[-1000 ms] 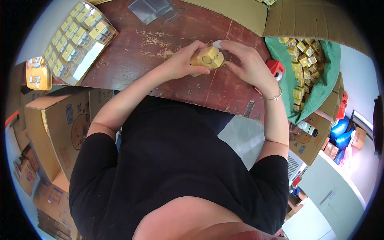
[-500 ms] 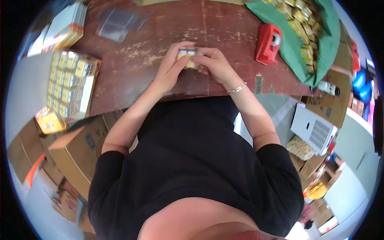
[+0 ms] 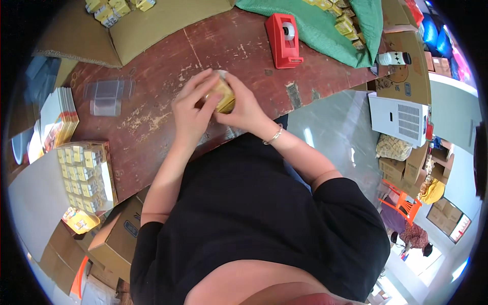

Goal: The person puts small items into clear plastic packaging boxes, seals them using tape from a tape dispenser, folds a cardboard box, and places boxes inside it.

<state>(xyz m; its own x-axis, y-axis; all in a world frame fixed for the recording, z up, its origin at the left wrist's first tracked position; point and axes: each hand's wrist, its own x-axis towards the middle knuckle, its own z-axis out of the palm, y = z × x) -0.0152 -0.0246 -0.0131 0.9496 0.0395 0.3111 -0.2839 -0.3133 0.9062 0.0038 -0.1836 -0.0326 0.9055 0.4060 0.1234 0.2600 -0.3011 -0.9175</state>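
Both hands are closed around a small yellow box (image 3: 223, 95) with a shiny surface, held just above the worn red-brown table (image 3: 157, 84). My left hand (image 3: 193, 104) presses its fingers over the top and left side of the box. My right hand (image 3: 243, 104), with a bracelet at the wrist, grips its right side, thumb low at the near edge. Parts of the box are hidden by the fingers. Beyond my right hand stands a red tape dispenser (image 3: 282, 43) with a roll of clear tape.
Clear plastic packages (image 3: 108, 96) lie at the left. A tray of small yellow boxes (image 3: 81, 175) sits at the left edge beside stacked printed cards (image 3: 61, 114). An open cardboard box (image 3: 168, 25) and a green sack (image 3: 325, 43) of yellow boxes stand at the back.
My view has swung to the right and the hands appear further left. The box has turned in my fingers, now showing a yellow side.
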